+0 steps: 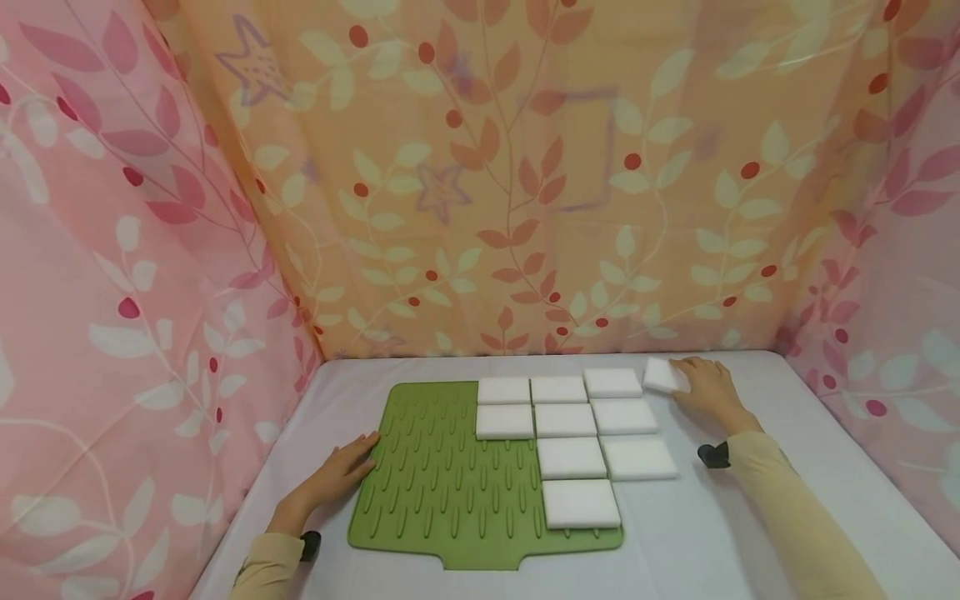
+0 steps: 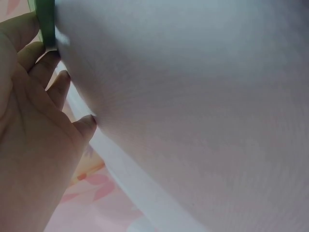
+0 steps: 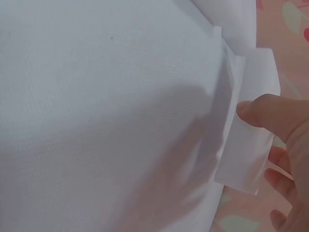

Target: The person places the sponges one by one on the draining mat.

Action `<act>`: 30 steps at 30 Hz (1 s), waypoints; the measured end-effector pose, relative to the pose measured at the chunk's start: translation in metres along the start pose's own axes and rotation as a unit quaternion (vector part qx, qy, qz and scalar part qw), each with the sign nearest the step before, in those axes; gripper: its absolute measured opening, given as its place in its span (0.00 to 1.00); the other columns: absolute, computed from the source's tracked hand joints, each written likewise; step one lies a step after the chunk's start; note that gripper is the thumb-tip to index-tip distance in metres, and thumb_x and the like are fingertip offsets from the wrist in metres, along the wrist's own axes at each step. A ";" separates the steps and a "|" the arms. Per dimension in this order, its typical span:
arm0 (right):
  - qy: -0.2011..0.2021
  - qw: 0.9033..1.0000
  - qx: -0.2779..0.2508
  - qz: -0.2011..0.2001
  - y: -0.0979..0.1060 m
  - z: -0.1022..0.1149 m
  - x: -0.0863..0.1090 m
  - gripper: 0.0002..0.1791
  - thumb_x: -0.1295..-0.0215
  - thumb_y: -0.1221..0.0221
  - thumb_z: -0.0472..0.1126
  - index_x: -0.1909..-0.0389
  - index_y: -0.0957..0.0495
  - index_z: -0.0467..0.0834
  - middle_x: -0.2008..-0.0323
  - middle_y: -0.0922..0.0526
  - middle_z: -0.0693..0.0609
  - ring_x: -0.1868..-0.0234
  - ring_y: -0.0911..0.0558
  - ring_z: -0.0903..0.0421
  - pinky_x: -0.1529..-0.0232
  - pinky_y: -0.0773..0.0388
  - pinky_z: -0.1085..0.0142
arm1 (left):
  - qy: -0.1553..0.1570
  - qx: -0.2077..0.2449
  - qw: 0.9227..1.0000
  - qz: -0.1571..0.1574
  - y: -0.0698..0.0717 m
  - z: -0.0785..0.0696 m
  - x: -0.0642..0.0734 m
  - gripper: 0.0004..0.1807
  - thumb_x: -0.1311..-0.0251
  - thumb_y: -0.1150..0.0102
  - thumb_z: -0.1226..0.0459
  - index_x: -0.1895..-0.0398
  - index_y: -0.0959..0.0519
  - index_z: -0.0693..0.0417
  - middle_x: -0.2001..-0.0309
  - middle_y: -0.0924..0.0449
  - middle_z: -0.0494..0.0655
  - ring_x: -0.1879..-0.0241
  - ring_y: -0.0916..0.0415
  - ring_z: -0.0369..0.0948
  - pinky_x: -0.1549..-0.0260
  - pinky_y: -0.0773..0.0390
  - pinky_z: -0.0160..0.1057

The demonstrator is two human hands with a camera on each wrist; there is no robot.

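Note:
At the back right, my right hand [image 1: 708,390] pinches a white sponge block [image 1: 662,376] between thumb and fingers. In the right wrist view, the thumb presses on the broad face of this sponge block [image 3: 248,130], tilted close over the white cloth. My left hand [image 1: 335,473] lies at the left edge of a green ridged mat [image 1: 427,467], its fingertips touching the rim. The left wrist view shows those fingers loosely bent by the mat's green edge [image 2: 46,24]. Several more white sponge blocks [image 1: 576,502] lie in rows on the mat's right part.
A column of three white blocks [image 1: 639,458] lies along the mat's right side, on the white tablecloth [image 1: 675,542]. A short tab [image 1: 480,562] juts from the mat's near edge. Floral curtains [image 1: 517,167] enclose the table at the back and both sides.

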State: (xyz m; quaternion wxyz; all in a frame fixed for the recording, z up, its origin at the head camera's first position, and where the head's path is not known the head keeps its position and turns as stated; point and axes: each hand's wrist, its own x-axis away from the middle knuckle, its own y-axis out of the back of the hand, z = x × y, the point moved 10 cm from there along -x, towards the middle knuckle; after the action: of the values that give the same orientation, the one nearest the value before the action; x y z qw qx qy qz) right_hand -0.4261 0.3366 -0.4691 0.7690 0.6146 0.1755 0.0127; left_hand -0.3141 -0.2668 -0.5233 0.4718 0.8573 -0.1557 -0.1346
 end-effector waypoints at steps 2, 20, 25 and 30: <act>0.001 1.000 -0.002 -0.004 0.002 0.000 0.000 0.34 0.50 0.38 0.43 0.41 0.32 0.33 0.47 0.30 0.32 0.45 0.34 0.31 0.43 0.49 0.34 | 0.001 0.002 1.000 0.001 0.000 -0.001 0.000 0.30 0.34 0.51 0.62 0.32 0.43 0.63 0.33 0.42 0.63 0.33 0.48 0.60 0.42 0.57 0.71; -0.005 0.999 -0.033 -0.007 0.007 0.009 0.004 0.34 0.46 0.36 0.47 0.41 0.32 0.33 0.47 0.31 0.31 0.47 0.32 0.32 0.53 0.36 0.36 | 0.005 -0.001 1.000 0.005 0.001 -0.002 0.000 0.30 0.34 0.51 0.62 0.32 0.42 0.65 0.33 0.42 0.64 0.33 0.48 0.60 0.42 0.58 0.72; -0.002 0.999 -0.047 -0.015 0.009 0.016 0.005 0.34 0.46 0.36 0.46 0.41 0.32 0.33 0.46 0.31 0.32 0.46 0.33 0.32 0.52 0.35 0.36 | 0.007 -0.001 1.000 0.002 0.001 -0.001 0.000 0.30 0.34 0.51 0.61 0.32 0.43 0.64 0.33 0.42 0.63 0.33 0.48 0.60 0.42 0.57 0.71; 0.004 0.998 -0.062 -0.025 0.011 0.027 0.006 0.34 0.46 0.35 0.46 0.42 0.31 0.33 0.46 0.30 0.32 0.47 0.32 0.33 0.52 0.33 0.37 | 0.006 -0.010 1.000 0.000 -0.001 0.001 0.000 0.30 0.33 0.51 0.60 0.32 0.42 0.63 0.33 0.42 0.62 0.33 0.47 0.60 0.42 0.55 0.71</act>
State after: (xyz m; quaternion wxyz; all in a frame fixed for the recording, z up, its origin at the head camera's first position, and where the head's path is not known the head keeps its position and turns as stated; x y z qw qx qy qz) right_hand -0.4106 0.3158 -0.4553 0.8047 0.5615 0.1929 0.0068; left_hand -0.3141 -0.2675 -0.5248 0.4815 0.8533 -0.1517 -0.1308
